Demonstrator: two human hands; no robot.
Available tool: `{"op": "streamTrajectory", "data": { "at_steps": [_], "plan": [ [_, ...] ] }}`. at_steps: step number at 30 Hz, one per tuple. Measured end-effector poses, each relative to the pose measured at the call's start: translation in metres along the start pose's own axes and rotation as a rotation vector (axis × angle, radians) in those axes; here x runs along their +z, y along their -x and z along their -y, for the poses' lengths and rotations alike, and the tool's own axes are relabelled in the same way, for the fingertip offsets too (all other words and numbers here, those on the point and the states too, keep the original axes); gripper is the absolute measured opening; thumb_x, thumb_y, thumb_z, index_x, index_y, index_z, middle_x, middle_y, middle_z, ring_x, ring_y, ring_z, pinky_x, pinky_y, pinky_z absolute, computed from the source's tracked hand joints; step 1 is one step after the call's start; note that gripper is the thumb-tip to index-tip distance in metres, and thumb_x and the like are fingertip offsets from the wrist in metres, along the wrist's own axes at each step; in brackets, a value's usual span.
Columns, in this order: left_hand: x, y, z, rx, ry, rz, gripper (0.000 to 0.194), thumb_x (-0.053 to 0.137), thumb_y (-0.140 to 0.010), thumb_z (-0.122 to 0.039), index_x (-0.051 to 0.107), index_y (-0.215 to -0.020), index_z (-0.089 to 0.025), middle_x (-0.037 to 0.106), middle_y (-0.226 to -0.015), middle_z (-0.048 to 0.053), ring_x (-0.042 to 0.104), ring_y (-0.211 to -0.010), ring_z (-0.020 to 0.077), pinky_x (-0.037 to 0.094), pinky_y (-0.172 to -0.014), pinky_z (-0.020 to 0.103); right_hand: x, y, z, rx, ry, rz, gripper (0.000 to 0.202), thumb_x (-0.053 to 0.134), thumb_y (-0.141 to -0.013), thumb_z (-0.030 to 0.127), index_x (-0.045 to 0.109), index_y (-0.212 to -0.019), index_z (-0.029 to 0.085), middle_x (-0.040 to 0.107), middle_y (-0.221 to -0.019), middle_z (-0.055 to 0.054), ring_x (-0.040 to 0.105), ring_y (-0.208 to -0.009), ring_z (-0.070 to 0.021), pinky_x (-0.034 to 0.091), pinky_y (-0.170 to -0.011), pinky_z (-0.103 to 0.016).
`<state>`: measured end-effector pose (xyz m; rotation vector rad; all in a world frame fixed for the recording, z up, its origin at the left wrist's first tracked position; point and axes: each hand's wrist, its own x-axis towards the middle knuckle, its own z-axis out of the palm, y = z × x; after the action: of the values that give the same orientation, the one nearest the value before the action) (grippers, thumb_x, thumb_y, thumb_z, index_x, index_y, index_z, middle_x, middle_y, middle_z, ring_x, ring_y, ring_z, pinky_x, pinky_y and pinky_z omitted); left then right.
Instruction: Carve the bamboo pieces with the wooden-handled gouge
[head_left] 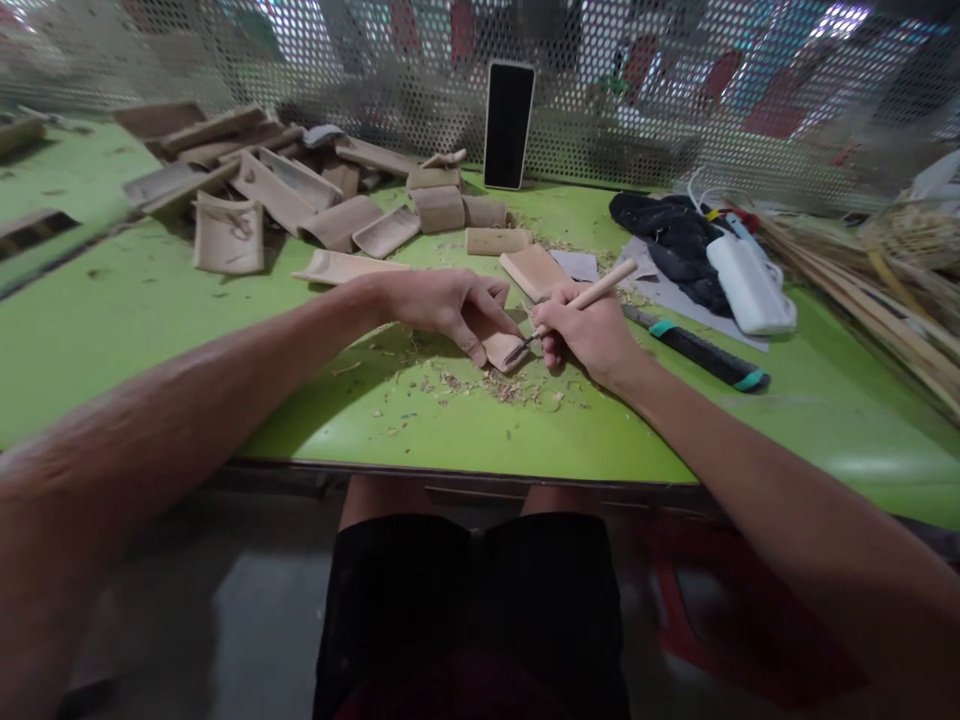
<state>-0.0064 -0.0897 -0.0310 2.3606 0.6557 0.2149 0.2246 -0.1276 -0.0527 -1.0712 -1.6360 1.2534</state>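
Observation:
In the head view my left hand [450,302] grips a curved piece of bamboo [508,350], thumb at its near side and fingers over the far side, close to the green tabletop. My right hand [585,328] is closed round the pale wooden handle of a carving gouge [600,287], held like a pen. The gouge's metal tip touches the bamboo's inner face near its right end. Shavings [517,388] lie just in front of the piece. Beyond my hands are another flat bamboo piece [531,268] and a short bamboo piece [497,241].
A heap of split bamboo pieces [285,190] lies at the back left. A phone [509,125] leans on the perforated metal screen [600,90]. To the right are a black-and-teal knife handle [709,354], a white power bank-like object [750,283], dark cloth [667,235] and bamboo strips [862,290].

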Motion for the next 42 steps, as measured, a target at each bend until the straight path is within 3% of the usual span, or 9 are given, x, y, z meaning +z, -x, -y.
{"op": "streamTrajectory", "data": {
  "at_steps": [5, 17, 26, 34, 42],
  "plan": [
    [0.001, 0.000, 0.001, 0.010, 0.020, -0.017, 0.051, 0.083, -0.073, -0.044, 0.076, -0.120, -0.026, 0.049, -0.087, 0.002, 0.045, -0.083, 0.0167, 0.039, -0.076, 0.026, 0.000, -0.001, 0.000, 0.007, -0.015, 0.008, 0.032, 0.072, -0.081, 0.028, 0.046, -0.063, 0.022, 0.057, -0.051, 0.002, 0.055, -0.038, -0.0099, 0.049, -0.032, -0.021],
    [0.000, -0.001, 0.001, -0.003, -0.003, 0.001, 0.054, 0.082, -0.074, -0.050, 0.075, -0.122, -0.027, 0.055, -0.088, 0.002, 0.048, -0.085, 0.0180, 0.038, -0.083, 0.029, 0.000, -0.002, -0.001, 0.027, -0.041, 0.003, 0.031, 0.073, -0.079, 0.027, 0.047, -0.064, 0.022, 0.058, -0.051, 0.003, 0.056, -0.038, -0.0104, 0.049, -0.032, -0.021],
    [-0.001, 0.001, 0.001, 0.011, 0.024, 0.043, 0.054, 0.083, -0.073, -0.045, 0.074, -0.124, -0.029, 0.055, -0.091, 0.002, 0.048, -0.083, 0.0164, 0.038, -0.076, 0.026, -0.008, -0.002, 0.003, 0.068, -0.048, -0.038, 0.035, 0.077, -0.076, 0.034, 0.048, -0.062, 0.022, 0.056, -0.046, 0.003, 0.057, -0.036, -0.0125, 0.047, -0.031, -0.021],
    [0.000, 0.001, -0.002, 0.003, 0.069, 0.034, 0.050, 0.084, -0.073, -0.040, 0.075, -0.120, -0.025, 0.055, -0.093, 0.002, 0.049, -0.082, 0.0152, 0.038, -0.073, 0.025, -0.004, 0.004, 0.009, 0.066, -0.092, 0.059, 0.040, 0.083, -0.072, 0.040, 0.050, -0.059, 0.020, 0.059, -0.051, 0.003, 0.057, -0.038, -0.0109, 0.048, -0.032, -0.021],
    [-0.001, -0.001, -0.001, 0.027, 0.025, 0.038, 0.049, 0.082, -0.075, -0.041, 0.074, -0.122, -0.028, 0.053, -0.088, 0.001, 0.049, -0.080, 0.0156, 0.039, -0.073, 0.025, -0.002, 0.003, 0.008, 0.081, -0.081, 0.055, 0.042, 0.085, -0.072, 0.041, 0.050, -0.059, 0.020, 0.059, -0.051, 0.003, 0.056, -0.039, -0.0100, 0.048, -0.034, -0.021]
  ]
}}
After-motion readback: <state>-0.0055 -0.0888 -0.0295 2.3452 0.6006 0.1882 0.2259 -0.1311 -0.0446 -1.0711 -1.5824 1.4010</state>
